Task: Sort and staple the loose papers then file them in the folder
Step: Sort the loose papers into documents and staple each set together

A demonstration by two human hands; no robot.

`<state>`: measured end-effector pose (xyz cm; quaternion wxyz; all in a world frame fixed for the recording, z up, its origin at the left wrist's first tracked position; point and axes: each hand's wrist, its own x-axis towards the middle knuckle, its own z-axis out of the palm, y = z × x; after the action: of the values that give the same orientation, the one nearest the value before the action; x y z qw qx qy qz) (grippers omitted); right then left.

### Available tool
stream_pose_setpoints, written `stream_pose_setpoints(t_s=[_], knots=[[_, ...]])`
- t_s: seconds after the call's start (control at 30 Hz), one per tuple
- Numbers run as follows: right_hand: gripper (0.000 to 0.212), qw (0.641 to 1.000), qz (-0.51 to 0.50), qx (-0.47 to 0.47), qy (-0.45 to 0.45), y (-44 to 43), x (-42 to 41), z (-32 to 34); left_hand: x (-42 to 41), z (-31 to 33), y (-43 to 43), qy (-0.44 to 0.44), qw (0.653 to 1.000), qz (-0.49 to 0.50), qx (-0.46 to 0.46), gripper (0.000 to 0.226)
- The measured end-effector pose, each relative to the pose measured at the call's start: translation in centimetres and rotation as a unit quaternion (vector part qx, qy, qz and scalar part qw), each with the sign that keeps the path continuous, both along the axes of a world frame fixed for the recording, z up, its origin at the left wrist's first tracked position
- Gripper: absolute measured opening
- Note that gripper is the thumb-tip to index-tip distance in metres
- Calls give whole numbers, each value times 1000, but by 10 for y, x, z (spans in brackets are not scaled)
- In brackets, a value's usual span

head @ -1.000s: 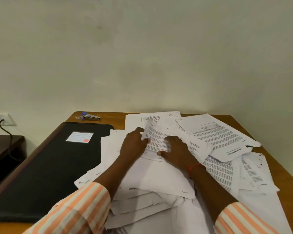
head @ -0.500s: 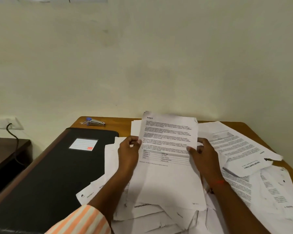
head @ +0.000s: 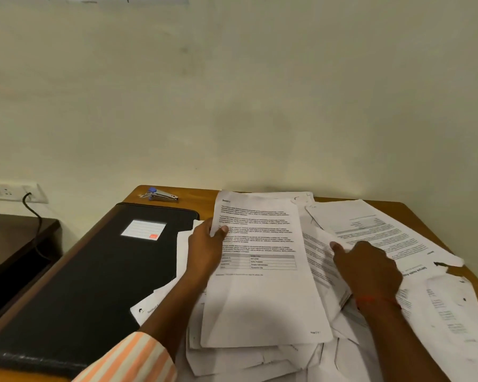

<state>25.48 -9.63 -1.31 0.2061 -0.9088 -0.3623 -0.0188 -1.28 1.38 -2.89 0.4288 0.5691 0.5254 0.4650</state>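
Note:
My left hand [head: 208, 252] grips the left edge of a printed sheet [head: 262, 296] with a small table on it, held just above the heap of loose papers [head: 439, 312] that covers the right half of the wooden desk. My right hand [head: 367, 268] rests on the sheets to the right, thumb and fingers pinching the edge of another printed page [head: 319, 260]. A closed black folder [head: 86, 277] with a white label lies on the desk's left side. A small stapler [head: 162, 195] with a blue end sits at the far left corner.
The wooden desk [head: 469, 279] stands against a plain cream wall. A lower dark side table [head: 14, 238] stands to the left, below a wall socket [head: 17, 192] with a black cable plugged in.
Both hands lifted a printed sheet off the heap. My right hand has since let go of it and moved right onto another page; the left hand still holds the sheet.

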Motion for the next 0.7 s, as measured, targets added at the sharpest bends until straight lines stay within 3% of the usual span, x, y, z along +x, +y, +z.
stream_pose_setpoints(t_s=[0.2,0.33,0.4,0.47,0.53,0.6,0.7], knots=[[84,995,6,-27,91,3,5,-20,-16,-10,10,159,987,14,9,26],[72,995,31,21,89,6,-4,-22,-27,-4,12,305,950,55,52,38],[64,992,48,56,103,8,-5,-23,-28,-1,8,374,918,96,95,60],[59,984,77,110,121,12,-6,-24,-19,5,0,387,902,105,160,80],[58,969,102,173,143,14,-8,-23,-1,13,-13,327,921,12,213,82],[51,944,139,235,187,14,-14,-19,19,14,-28,278,924,-143,220,72],[34,918,210,241,234,16,-23,-17,38,2,-46,363,868,-281,188,72]])
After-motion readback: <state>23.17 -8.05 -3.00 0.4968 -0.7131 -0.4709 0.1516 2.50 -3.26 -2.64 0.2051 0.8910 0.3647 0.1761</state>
